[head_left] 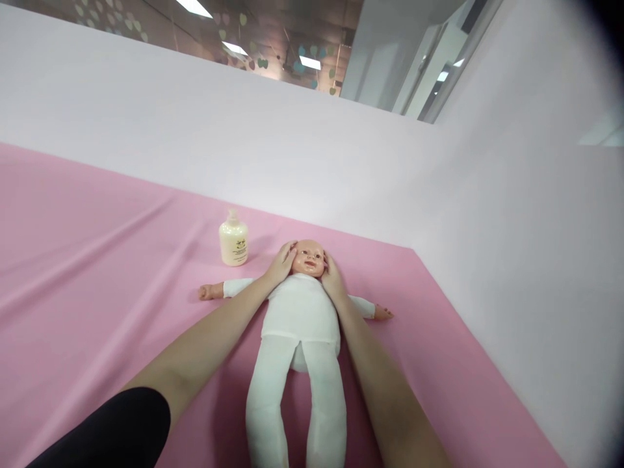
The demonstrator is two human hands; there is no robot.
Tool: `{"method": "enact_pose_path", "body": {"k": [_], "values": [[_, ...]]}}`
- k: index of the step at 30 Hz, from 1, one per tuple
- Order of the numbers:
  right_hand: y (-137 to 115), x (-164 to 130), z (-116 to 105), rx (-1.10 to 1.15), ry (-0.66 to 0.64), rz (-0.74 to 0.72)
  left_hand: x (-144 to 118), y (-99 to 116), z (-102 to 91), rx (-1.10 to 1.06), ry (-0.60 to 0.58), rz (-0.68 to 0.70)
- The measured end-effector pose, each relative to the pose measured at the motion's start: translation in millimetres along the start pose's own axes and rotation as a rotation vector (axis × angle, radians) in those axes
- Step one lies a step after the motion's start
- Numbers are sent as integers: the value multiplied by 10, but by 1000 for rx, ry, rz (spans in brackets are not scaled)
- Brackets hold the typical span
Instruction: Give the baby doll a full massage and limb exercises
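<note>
Doll [298, 312] lies face up on the pink sheet [97, 273] covering the tabletop, arms spread, legs toward me, head toward the white back wall [244, 143]. My left hand [281, 264] is laid open against one side of its head and my right hand [332, 278] against the other; both cup the head with flat fingers, neither clenched.

Risks, as I judge them: uneven pressure from either palm could roll the head sideways or drag the soft body across the sheet, bunching the cloth under it. My left forearm passes close over the doll's outstretched arm and could push it aside.

Containers: one cream-coloured pump bottle [233, 238] stands upright near the head, just beyond my left hand and not touching it. Its opaque wall hides the fill level. A careless sweep of that hand could tip it.
</note>
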State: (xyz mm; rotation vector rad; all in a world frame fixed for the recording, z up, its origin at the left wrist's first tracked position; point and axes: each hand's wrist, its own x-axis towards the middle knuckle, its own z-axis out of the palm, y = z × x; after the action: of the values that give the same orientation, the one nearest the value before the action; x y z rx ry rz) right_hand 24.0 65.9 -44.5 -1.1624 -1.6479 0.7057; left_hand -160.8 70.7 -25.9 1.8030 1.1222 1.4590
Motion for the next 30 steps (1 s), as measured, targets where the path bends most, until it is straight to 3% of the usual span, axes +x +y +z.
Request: {"method": "enact_pose_path", "body": {"k": [4, 9, 13, 15, 19, 22, 26, 28, 30], "values": [[-68, -33, -3, -141, 65, -26, -34, -10, -15, 110, -103, 206], [-186, -106, 0, -285, 122, -111, -64, 16, -4, 173, -74, 244], [-304, -237, -53, -362, 3, -362, -90, 16, 0, 253, -64, 253], [-343, -333, -98, -363, -77, -420, -102, 31, -11, 330, -76, 276], [-321, -551, -180, -293, -84, -286, -60, 173, -112, 600, -128, 293], [-272, -690, -224, -282, -105, -173, 85, 397, -317, 818, -148, 340], [-260, -793, -253, -259, -136, -101, 385, 737, -768, 1032, -14, 344], [-287, -819, -259, -254, -136, -76, 517, 849, -1022, 1113, 25, 300], [-349, -851, -265, -275, -138, -60, 611, 901, -1252, 1180, 19, 133]]}}
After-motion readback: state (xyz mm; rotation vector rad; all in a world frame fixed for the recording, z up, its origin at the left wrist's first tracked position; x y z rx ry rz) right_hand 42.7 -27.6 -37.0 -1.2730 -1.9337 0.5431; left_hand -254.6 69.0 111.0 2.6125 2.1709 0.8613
